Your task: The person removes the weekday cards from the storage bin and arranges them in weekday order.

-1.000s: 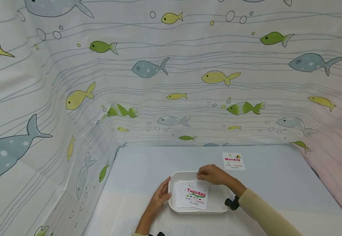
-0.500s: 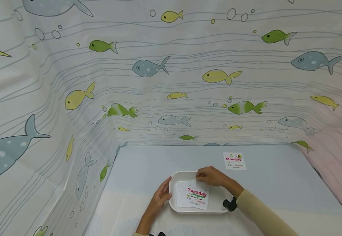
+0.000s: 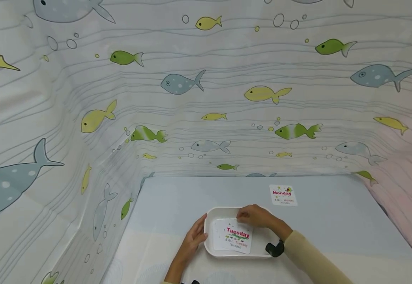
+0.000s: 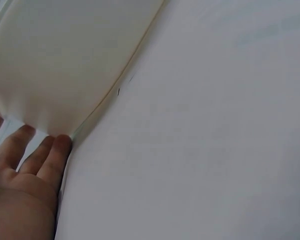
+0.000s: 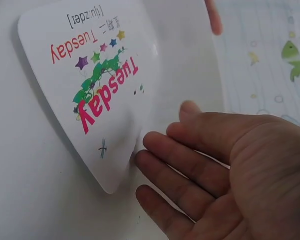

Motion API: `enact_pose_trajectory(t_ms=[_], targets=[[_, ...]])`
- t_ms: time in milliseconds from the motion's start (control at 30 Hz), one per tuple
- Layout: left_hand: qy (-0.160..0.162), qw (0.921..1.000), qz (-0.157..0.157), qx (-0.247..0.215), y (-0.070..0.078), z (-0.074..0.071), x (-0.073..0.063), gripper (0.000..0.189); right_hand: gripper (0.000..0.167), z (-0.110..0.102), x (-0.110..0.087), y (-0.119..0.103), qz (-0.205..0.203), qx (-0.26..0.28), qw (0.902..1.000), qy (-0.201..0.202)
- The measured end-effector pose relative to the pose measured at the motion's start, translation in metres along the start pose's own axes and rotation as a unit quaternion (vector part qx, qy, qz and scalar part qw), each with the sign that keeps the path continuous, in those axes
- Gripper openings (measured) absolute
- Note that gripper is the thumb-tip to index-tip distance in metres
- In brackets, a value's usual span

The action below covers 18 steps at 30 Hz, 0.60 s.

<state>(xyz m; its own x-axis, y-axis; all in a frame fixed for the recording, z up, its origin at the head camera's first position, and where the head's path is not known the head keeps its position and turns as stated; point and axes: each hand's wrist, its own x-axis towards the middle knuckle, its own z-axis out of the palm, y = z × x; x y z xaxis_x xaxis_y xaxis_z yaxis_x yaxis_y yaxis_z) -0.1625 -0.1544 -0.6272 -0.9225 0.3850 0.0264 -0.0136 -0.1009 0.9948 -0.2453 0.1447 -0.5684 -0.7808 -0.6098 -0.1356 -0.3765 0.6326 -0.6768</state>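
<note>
A white rectangular tray (image 3: 241,256) holds a small stack of white cards, with a Tuesday card (image 3: 236,241) on top. My left hand (image 3: 191,238) rests against the tray's left end, and in the left wrist view its fingertips touch the outer wall (image 4: 65,60). Over the tray's far side, my right hand (image 3: 257,216) is at the card's upper edge. The right wrist view puts its loosely bent fingers right beside the Tuesday card (image 5: 102,75), with the thumb close to the index fingertip and no card between them.
A Monday card (image 3: 283,195) lies face up on the table (image 3: 334,221), beyond the tray to the right. Fish-printed cloth (image 3: 206,98) hangs behind and at both sides of the table. A black wrist camera (image 3: 275,248) on the right arm overlaps the tray's right end.
My right forearm and its wrist camera have shifted slightly left, while the right fingers remain by the card's upper edge. The left hand, tray and cards stay in place.
</note>
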Motion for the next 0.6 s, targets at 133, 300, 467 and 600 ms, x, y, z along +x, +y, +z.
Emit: enact_pose_trajectory(t_ms=[133, 300, 467, 600], targets=[[0.0, 1.0, 0.002, -0.004, -0.001, 0.001, 0.0, 0.064, 0.025, 0.002, -0.003, 0.003, 0.005, 0.006, 0.9999, -0.007], [-0.003, 0.9999, 0.009, -0.007, -0.001, 0.0, 0.0, 0.064, 0.053, 0.007, -0.004, 0.008, 0.004, -0.039, 0.9989, -0.025], [0.0, 0.9999, 0.007, -0.01, -0.001, 0.0, 0.0, 0.064, 0.075, 0.007, -0.009, 0.007, -0.017, -0.047, 0.9968, -0.063], [0.001, 1.0, 0.008, -0.002, -0.001, 0.0, 0.0, 0.063, 0.093, 0.01, -0.011, 0.008, -0.025, -0.06, 0.9943, -0.084]])
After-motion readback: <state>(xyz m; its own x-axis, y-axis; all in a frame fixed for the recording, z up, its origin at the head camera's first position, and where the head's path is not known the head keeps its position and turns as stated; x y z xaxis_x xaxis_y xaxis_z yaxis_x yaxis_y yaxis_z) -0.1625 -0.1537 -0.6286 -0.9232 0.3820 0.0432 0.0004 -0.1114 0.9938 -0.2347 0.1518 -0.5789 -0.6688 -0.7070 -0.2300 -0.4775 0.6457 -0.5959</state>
